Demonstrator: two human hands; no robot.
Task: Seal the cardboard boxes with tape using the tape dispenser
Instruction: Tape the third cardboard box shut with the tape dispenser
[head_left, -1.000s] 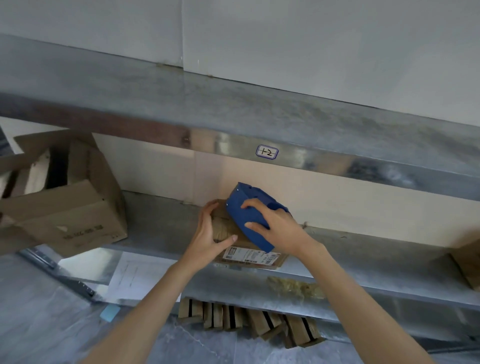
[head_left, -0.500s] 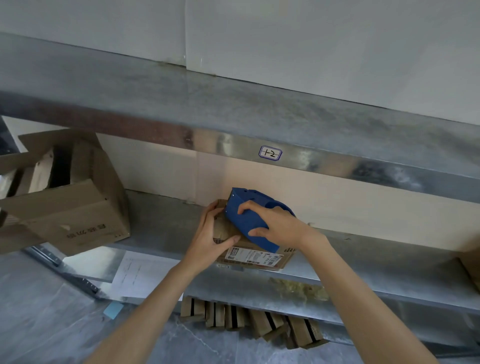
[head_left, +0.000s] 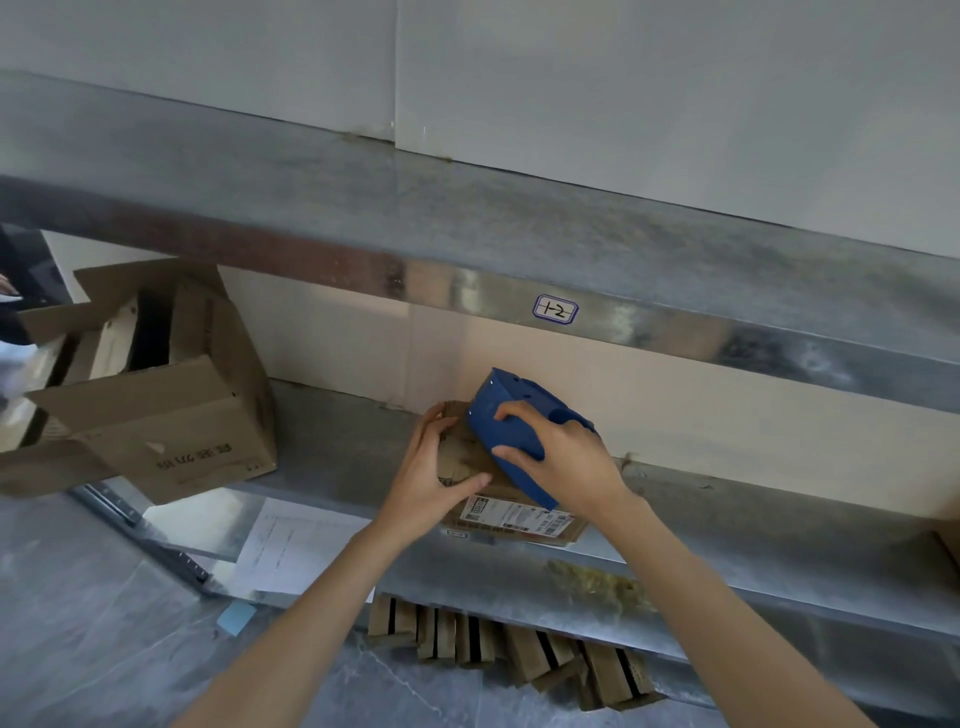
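- Below the fingers and nearest the camera, a row of folded cardboard pieces (head_left: 519, 649) stands on edge on the grey floor (head_left: 104, 649) under the metal shelf (head_left: 753, 535)
- Down and left of the fingers, a white sheet of paper (head_left: 291, 545) lies by the shelf's front edge, with a small blue note (head_left: 236, 617) on the floor just beside it
- A clump of tan scraps (head_left: 597, 579) lies on the shelf's front lip, below the right hand (head_left: 566, 467)
- The small cardboard box (head_left: 460, 460) lies on the shelf between the two hands, its white shipping label (head_left: 519, 514) facing the camera
- The left hand (head_left: 426, 488) grips the box's left end, fingers (head_left: 434, 415) curled over the far side and thumb pressed on the near top
- The right hand grips the blue tape dispenser (head_left: 498, 415), fingers (head_left: 511, 410) curled over its back and thumb on its near side; the dispenser sits tilted on top of the box, touching it
- Well to the left of the fingers, a large open cardboard box (head_left: 182, 431) rests tilted on the same shelf
- Above the fingers, the upper shelf (head_left: 415, 218) carries a handwritten sticker (head_left: 555, 309) on its front edge
- Farthest back, a pale wall (head_left: 623, 78)
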